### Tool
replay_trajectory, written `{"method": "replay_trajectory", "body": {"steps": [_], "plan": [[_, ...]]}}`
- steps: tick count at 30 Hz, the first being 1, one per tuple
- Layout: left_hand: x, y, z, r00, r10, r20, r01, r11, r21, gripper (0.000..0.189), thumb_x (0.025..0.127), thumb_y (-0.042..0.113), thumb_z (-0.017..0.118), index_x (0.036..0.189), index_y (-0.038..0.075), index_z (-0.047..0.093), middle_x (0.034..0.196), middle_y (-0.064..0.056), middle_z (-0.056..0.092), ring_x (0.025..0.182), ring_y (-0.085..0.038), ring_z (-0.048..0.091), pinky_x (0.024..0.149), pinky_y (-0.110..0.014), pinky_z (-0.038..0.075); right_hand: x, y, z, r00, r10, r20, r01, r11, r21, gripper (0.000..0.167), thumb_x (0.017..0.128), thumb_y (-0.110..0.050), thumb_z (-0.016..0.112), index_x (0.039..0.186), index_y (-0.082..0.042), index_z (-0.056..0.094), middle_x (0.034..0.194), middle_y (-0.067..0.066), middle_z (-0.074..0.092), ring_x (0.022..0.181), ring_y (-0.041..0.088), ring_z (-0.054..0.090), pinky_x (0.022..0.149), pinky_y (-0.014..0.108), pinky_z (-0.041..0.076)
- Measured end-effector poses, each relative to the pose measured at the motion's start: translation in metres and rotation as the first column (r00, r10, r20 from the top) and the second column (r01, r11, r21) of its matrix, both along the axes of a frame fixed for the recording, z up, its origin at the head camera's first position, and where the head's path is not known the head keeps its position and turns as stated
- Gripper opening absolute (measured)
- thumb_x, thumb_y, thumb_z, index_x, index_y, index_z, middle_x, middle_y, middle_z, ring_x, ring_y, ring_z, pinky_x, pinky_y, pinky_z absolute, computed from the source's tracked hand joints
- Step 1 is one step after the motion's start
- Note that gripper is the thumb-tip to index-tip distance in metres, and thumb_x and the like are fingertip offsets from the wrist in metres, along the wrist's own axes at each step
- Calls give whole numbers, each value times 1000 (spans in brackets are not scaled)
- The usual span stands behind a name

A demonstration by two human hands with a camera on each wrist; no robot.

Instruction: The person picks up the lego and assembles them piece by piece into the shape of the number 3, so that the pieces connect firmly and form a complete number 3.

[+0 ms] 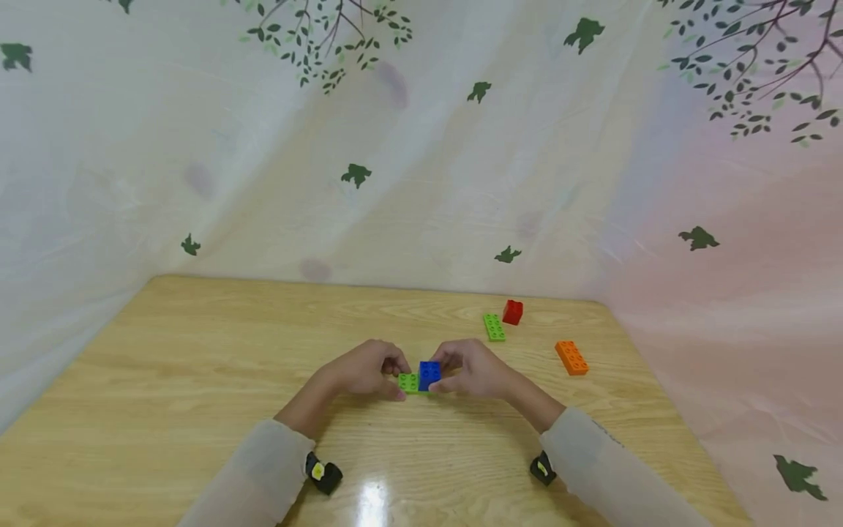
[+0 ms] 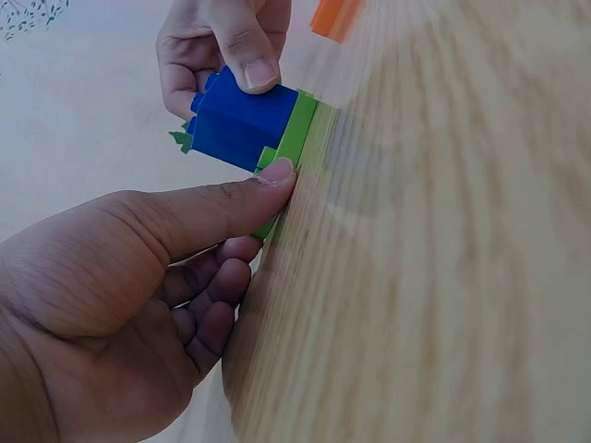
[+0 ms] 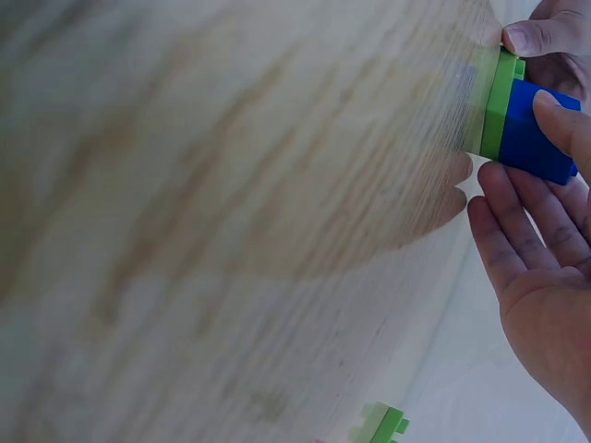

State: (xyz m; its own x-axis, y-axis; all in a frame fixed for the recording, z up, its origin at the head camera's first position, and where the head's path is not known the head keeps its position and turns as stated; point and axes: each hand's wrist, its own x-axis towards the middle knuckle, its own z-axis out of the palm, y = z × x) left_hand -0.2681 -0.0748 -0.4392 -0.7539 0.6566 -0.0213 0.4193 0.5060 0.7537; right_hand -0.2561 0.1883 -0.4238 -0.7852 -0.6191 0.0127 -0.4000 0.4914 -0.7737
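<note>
A flat lime-green brick [image 1: 407,382] lies at the middle of the table, its studs showing at the left end. On its right end sits a tall blue brick [image 1: 429,375], studs up. My left hand [image 1: 369,369] pinches the green brick's left end, with the thumb [image 2: 273,173] along its near side. The blue brick is held by my right hand [image 1: 476,370]; in the right wrist view the right thumb [image 3: 554,115] presses its near face. In the left wrist view the blue brick [image 2: 242,122] stands over the green base, and its far side is hidden.
Behind the right hand, a second flat lime-green brick [image 1: 495,327] lies close to a red brick [image 1: 513,312]. An orange brick [image 1: 571,358] lies farther right, toward the edge of the wooden table [image 1: 197,351]. A leaf-patterned cloth [image 1: 421,205] hangs behind the table.
</note>
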Motion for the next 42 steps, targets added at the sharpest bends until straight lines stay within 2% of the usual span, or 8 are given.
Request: {"method": "replay_trajectory", "body": {"steps": [13,23,32,42], "plan": [[1,0,-1,1000,-1,6,1,1000,-3,31,80,20,90,104,13,73,93,3,64,86,-17,56,79,-36,49,-1,1,0,1000,15,18,-15,1000,1,24,86,-19,85,106,-13,72,98,-4,73,96,14,69,94,38,54],[3,-1,2,1000,-13,19,13,1000,11,29,80,19,89,103,12,73,92,2,64,86,-17,56,78,-36,49,-1,2,-1,999,-5,39,4,1000,21,26,86,-22,85,106,-14,72,99,-5,73,97,14,68,96,41,53],[4,0,3,1000,-9,19,9,1000,3,29,80,18,89,104,12,73,92,2,63,86,-17,55,77,-35,48,4,1,2,1000,-10,25,10,1000,9,26,87,-20,84,108,-12,71,99,-4,73,95,13,69,91,35,55],[3,0,1,1000,-16,5,16,1000,-6,29,81,19,89,103,13,73,93,1,64,86,-16,55,78,-36,48,2,4,0,999,-9,45,8,1000,15,29,87,-22,84,111,-13,70,103,-4,72,98,14,69,95,38,54]]}}
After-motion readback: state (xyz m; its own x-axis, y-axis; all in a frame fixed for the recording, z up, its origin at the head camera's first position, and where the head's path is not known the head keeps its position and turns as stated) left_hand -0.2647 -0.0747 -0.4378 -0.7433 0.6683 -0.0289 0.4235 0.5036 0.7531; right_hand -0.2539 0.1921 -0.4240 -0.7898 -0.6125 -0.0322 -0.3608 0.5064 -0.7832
